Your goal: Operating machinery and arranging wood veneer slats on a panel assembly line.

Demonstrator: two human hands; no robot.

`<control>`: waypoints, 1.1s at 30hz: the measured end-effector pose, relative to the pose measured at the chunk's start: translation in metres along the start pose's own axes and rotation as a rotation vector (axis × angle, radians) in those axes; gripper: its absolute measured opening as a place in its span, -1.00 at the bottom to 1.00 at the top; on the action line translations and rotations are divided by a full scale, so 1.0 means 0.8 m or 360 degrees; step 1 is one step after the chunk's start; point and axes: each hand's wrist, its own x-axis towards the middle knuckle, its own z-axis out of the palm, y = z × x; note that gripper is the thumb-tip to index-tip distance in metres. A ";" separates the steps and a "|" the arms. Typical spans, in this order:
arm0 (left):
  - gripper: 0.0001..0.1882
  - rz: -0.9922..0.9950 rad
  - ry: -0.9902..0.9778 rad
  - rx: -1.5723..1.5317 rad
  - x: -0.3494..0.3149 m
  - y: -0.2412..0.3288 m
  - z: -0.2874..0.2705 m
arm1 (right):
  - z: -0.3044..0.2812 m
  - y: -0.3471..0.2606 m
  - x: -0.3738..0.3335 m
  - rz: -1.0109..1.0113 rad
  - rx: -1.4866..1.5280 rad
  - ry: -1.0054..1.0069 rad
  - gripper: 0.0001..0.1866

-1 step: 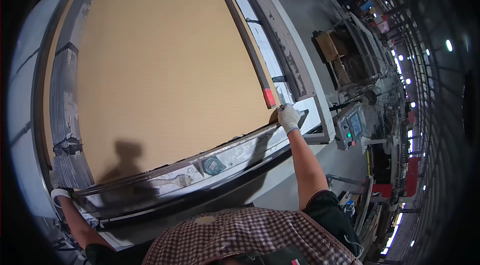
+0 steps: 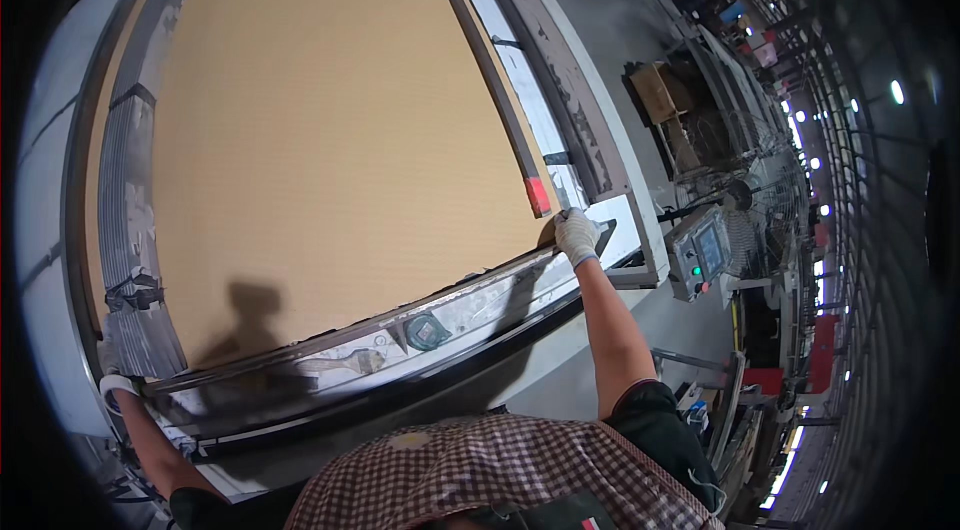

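A large tan cardboard sheet lies in the bed of a machine, inside a white and grey frame. My right hand, in a pale knit glove, is closed at the sheet's near right corner, fingers curled over the edge. My left hand, also gloved, is at the near left corner of the frame; its fingers are dim and hard to make out. Beside the sheet on the left runs a stack of grey strips bound with dark tape. Along its right side lies a dark bar with red ends.
On the near ledge sit a flat brush and a dark green round-cornered tool, perhaps a tape measure. At the right are a control panel with buttons, a caged fan and a cardboard box.
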 end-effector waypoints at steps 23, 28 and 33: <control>-0.48 -0.0233 -0.0465 -0.0555 0.010 0.021 -0.002 | -0.023 -0.028 -0.013 -0.0615 0.0686 0.0768 -0.70; -0.48 -0.0719 -0.0896 -0.0892 -0.060 0.070 0.022 | -0.007 -0.068 -0.010 -0.0674 0.0457 0.0566 -0.80; -0.44 0.0112 -0.0507 -0.0333 -0.158 0.148 0.072 | -0.009 0.014 0.017 -0.0598 0.0562 0.0459 -0.80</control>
